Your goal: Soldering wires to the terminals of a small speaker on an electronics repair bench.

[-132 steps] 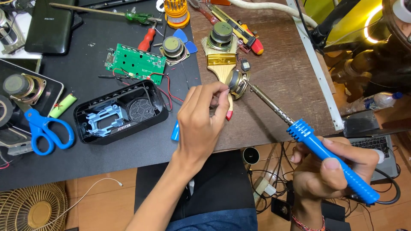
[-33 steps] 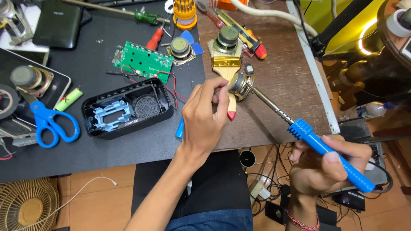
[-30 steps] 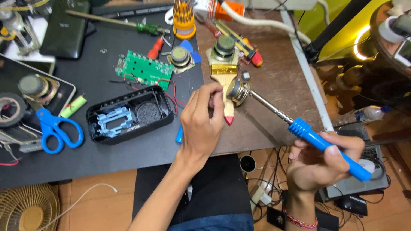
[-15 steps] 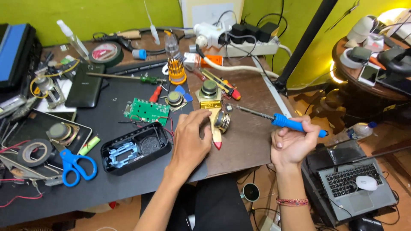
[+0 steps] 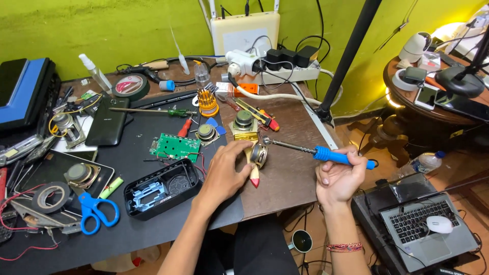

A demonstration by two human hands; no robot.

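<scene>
My left hand [image 5: 224, 173] rests on the wooden desk, its fingers pinching a small round speaker driver [image 5: 260, 154] that lies against a wooden-handled brush with a red tip [image 5: 253, 175]. My right hand [image 5: 338, 178] grips the blue handle of a soldering iron [image 5: 336, 156], whose metal tip [image 5: 267, 141] points left at the speaker driver. A black speaker shell [image 5: 160, 188] lies open to the left of my left hand, with a green circuit board [image 5: 175, 147] behind it.
Blue scissors [image 5: 97, 211], tape rolls, a black phone [image 5: 108, 127], screwdrivers and a power strip [image 5: 275, 63] crowd the desk. A black stand pole [image 5: 351, 51] rises at the desk's right edge. A laptop with a mouse [image 5: 433, 226] sits on the floor to the right.
The view has pulled back and tilted up, showing the wall and whole desk. The soldering iron has levelled out, its tip now close to the speaker driver held by my left hand.
</scene>
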